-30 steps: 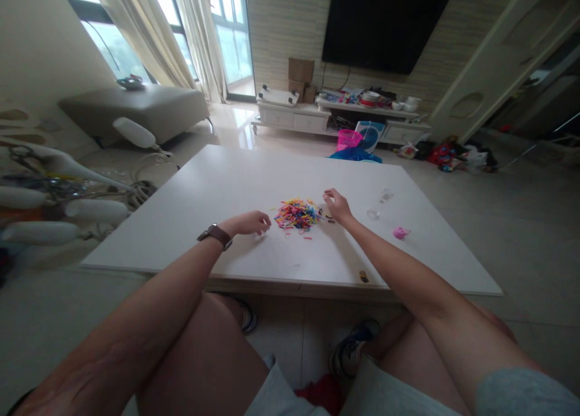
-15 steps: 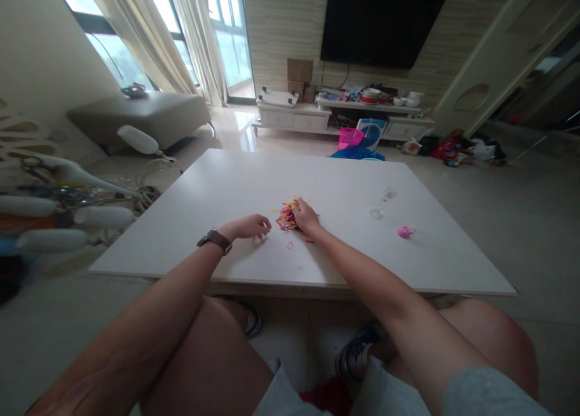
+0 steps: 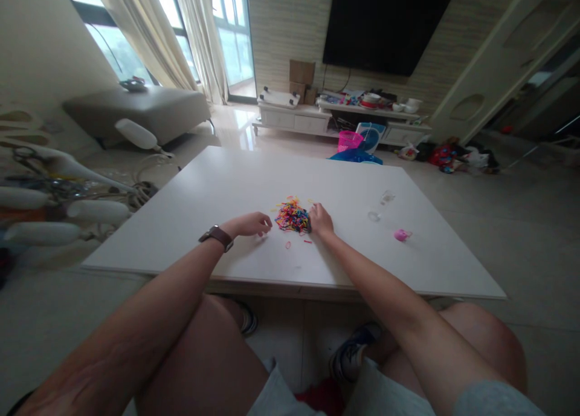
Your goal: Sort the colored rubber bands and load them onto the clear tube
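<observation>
A heap of small multicoloured bands lies on the white table. My left hand rests on the tabletop just left of the heap, its fingers slightly curled and apart, holding nothing. At the heap's right edge is my right hand, its fingers bent against the bands; whether anything is between them is too small to tell. A loose pink band and a short red one lie nearer to me.
On the table's right side are a pink object, a clear round piece and another clear piece. White lamp-like parts stand left of the table. A pink basket is beyond it.
My right hand has moved from on top of the heap to its right edge, and more of the bands show. My left hand has hardly moved.
</observation>
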Available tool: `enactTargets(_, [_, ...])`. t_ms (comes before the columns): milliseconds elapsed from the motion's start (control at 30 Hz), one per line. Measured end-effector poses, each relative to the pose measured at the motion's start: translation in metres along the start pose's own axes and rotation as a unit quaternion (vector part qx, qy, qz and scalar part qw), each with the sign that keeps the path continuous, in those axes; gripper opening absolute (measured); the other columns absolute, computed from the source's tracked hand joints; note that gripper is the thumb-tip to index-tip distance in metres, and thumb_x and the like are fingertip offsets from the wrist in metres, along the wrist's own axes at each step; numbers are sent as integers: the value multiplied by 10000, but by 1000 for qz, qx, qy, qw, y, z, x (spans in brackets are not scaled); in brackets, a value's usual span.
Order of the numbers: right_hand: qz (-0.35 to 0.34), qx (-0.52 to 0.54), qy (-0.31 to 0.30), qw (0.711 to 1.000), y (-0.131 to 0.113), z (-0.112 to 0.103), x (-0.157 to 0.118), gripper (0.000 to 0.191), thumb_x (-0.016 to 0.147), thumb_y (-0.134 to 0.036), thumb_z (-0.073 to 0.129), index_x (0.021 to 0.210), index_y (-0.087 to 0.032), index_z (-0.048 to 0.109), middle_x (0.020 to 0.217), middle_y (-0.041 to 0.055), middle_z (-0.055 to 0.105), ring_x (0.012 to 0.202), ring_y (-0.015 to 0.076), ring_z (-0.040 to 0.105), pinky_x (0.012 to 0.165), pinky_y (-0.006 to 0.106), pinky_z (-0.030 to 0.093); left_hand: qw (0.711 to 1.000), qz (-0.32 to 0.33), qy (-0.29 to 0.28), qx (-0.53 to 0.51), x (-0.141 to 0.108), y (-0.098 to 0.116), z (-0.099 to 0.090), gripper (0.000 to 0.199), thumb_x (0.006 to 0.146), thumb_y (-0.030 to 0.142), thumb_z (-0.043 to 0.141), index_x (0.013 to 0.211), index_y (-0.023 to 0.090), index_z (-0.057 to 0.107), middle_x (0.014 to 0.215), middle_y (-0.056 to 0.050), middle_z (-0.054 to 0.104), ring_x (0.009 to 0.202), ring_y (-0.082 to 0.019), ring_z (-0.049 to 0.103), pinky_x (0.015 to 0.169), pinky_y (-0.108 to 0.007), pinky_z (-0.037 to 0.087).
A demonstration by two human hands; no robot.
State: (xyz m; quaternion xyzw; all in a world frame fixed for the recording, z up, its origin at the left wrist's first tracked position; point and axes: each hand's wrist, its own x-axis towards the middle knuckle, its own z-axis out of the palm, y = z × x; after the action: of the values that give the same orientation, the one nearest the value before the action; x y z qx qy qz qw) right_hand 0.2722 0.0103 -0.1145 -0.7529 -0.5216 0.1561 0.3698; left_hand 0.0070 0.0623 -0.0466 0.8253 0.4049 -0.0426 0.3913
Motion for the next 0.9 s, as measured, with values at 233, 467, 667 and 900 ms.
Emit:
enactTargets(233, [-86, 38, -40, 995, -72, 63, -20, 283, 1012, -387, 353, 1162, -264, 558, 1210, 51, 672, 1116, 202, 614, 956, 332, 475, 1000, 5, 6, -18, -2, -2, 2, 346, 774, 367, 571, 994, 142, 716, 836, -74, 743, 743, -179, 677, 672, -255, 491])
enactTargets(467, [-39, -9, 33, 999, -46, 28, 24, 331, 992, -433, 354, 1101, -231, 592, 1172, 125, 653, 1183, 287, 556, 1052, 441, 405, 999, 38, 18, -21, -7, -10, 2, 286, 760, 376, 586, 883, 151, 715, 792, -55, 723, 739, -185, 651, 675, -262, 475])
enactTargets(667, [-20, -2, -30, 999, -22, 33, 36, 324, 953, -391, 422, 1162, -199, 579, 1248, 148, 646, 1213, 290, 568, 1051, 447, 417, 998, 14, 58, 22, -7, -17, -3, 307, 746, 352, 558, 908, 161, 735, 816, -56, 736, 721, -185, 630, 667, -271, 451])
enactTargets(900, [-95, 64, -66, 991, -73, 60, 31, 365, 995, -461, 307, 1081, -259, 599, 1120, 31, 709, 1053, 184, 640, 937, 291, 468, 997, -21, 70, 7, -11, -22, -15, 386, 772, 359, 553, 1031, 129, 724, 879, -93, 754, 770, -195, 678, 683, -264, 480])
